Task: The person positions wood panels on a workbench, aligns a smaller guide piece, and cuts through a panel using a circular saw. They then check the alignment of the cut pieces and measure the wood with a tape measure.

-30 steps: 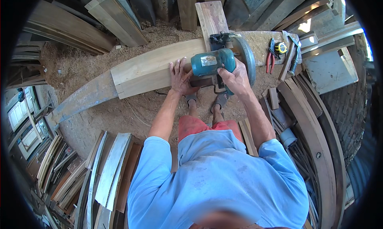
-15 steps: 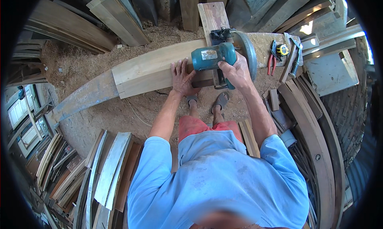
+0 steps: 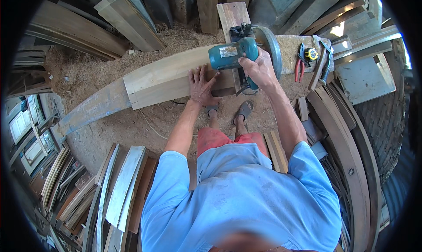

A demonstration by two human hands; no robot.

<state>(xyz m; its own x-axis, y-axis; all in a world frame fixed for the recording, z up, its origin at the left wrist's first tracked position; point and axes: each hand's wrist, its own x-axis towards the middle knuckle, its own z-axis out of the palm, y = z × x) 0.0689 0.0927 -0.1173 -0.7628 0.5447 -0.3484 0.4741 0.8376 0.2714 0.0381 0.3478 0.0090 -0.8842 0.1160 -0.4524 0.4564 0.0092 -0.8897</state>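
A teal circular saw (image 3: pixel 225 57) with a round grey guard rests across the right end of a pale wooden board (image 3: pixel 160 78). My right hand (image 3: pixel 260 71) is wrapped round the saw's rear handle. To the left of the saw, my left hand (image 3: pixel 202 86) lies flat on the board with its fingers spread. Under the saw, a short reddish-brown wooden piece (image 3: pixel 233 17) lies crosswise and juts past the board's far edge. The board lies on a long, worn bench plank (image 3: pixel 94 103). The saw's body hides the blade and where it meets the wood.
On the bench's right end lie red-handled pliers (image 3: pixel 299 67), a yellow tape measure (image 3: pixel 311 54) and a hammer-like tool (image 3: pixel 326 67). Stacked planks (image 3: pixel 347 164) stand at the right, more boards (image 3: pixel 125 186) at the lower left. Timber (image 3: pixel 129 21) leans beyond the sawdust-covered ground.
The saw has slid a little away from me across the board, with my right hand on it. My left hand stays on the board, its fingers slightly shifted.
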